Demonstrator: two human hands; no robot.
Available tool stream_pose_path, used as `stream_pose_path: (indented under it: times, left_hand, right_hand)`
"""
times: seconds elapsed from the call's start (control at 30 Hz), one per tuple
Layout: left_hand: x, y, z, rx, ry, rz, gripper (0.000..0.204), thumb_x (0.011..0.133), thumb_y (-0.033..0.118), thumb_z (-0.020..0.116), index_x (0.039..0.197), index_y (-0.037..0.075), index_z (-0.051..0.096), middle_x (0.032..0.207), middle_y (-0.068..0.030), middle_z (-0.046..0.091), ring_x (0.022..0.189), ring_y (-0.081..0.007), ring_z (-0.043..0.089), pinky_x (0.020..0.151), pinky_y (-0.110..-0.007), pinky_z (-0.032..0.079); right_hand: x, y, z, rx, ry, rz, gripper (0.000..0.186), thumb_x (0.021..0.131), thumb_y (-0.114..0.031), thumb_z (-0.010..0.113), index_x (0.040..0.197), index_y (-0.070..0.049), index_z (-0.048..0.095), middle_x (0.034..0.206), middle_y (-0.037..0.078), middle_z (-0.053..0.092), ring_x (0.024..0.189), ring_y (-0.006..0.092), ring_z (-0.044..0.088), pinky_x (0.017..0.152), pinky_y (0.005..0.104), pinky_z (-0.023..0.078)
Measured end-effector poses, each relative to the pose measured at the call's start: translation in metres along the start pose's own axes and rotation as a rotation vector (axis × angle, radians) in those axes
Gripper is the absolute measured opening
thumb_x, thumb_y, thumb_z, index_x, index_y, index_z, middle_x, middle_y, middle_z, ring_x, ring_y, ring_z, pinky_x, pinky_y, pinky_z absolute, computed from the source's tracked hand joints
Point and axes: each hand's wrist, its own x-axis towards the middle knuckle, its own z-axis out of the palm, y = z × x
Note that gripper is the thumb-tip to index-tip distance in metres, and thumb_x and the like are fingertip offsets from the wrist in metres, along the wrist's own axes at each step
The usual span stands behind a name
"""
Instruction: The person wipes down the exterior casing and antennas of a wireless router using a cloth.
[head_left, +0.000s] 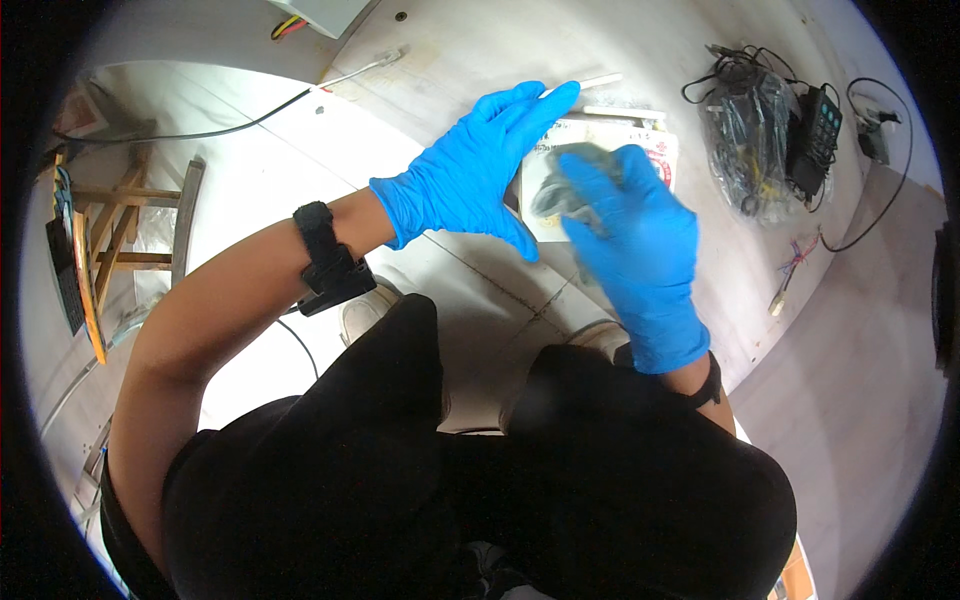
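A white router (600, 133), flat and square with stick-like antennas (622, 113) along its far edge, sits in front of me. Printed marks show on its top. My left hand (478, 165), in a blue glove, grips the router's left side, with the fingers at the far corner and the thumb nearer me. My right hand (640, 245), also blue-gloved and slightly blurred, presses a crumpled grey cloth (552, 195) onto the router's top. Part of the cloth lies hidden under the fingers.
On the table (420, 60) to the right lie a clear plastic bag (750, 150), a black handset (817, 140) with cords, and a thin cable with a white connector (778, 300). Another cable (250, 122) crosses at the far left. A wooden stool (130, 225) stands left.
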Motion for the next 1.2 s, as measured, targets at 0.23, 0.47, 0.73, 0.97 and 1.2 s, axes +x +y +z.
stream_pose_path:
  times: [0.23, 0.47, 0.73, 0.97, 1.2]
  left_hand:
    - [0.001, 0.002, -0.003, 0.0, -0.05, -0.055, 0.127, 0.048, 0.056, 0.082, 0.145, 0.009, 0.015, 0.147, -0.0145, 0.025, 0.135, -0.0384, 0.02, 0.11, -0.047, 0.022]
    - [-0.001, -0.002, 0.0, 0.005, -0.036, 0.013, 0.128, 0.048, 0.058, 0.081, 0.146, 0.01, 0.014, 0.149, -0.0154, 0.021, 0.136, -0.0385, 0.018, 0.111, -0.047, 0.019]
    - [-0.001, 0.002, -0.003, 0.031, -0.055, -0.039, 0.128, 0.049, 0.059, 0.08, 0.146, 0.009, 0.014, 0.148, -0.0147, 0.022, 0.136, -0.0382, 0.018, 0.111, -0.047, 0.018]
    - [-0.001, 0.0, -0.003, 0.045, -0.045, -0.019, 0.127, 0.049, 0.057, 0.081, 0.146, 0.009, 0.014, 0.148, -0.0147, 0.023, 0.136, -0.0382, 0.018, 0.111, -0.047, 0.018]
    - [0.0, 0.001, -0.001, 0.06, -0.016, -0.002, 0.127, 0.048, 0.055, 0.082, 0.145, 0.01, 0.014, 0.145, -0.0177, 0.025, 0.135, -0.0399, 0.02, 0.11, -0.048, 0.022]
  right_hand:
    - [-0.003, 0.007, -0.001, -0.008, -0.108, 0.3, 0.031, 0.072, -0.022, 0.067, 0.103, -0.016, 0.066, 0.099, 0.009, 0.057, 0.077, 0.0247, 0.063, 0.06, 0.0354, 0.051]
    - [0.002, -0.01, 0.006, 0.004, -0.069, 0.027, 0.036, 0.073, -0.021, 0.064, 0.109, -0.021, 0.063, 0.096, 0.008, 0.055, 0.074, 0.0257, 0.062, 0.061, 0.036, 0.051]
    - [-0.004, 0.018, -0.03, 0.062, -0.026, 0.438, 0.033, 0.073, -0.016, 0.068, 0.106, -0.018, 0.067, 0.096, 0.008, 0.058, 0.077, 0.0226, 0.063, 0.068, 0.0324, 0.05]
    - [-0.028, 0.025, 0.0, 0.117, -0.081, 0.258, 0.039, 0.07, -0.023, 0.072, 0.108, -0.022, 0.066, 0.095, 0.007, 0.058, 0.073, 0.0256, 0.063, 0.064, 0.0337, 0.052]
    - [-0.051, 0.041, 0.002, 0.409, -0.059, 0.294, 0.044, 0.069, -0.017, 0.071, 0.112, -0.02, 0.065, 0.091, 0.006, 0.059, 0.071, 0.0219, 0.063, 0.065, 0.0322, 0.053]
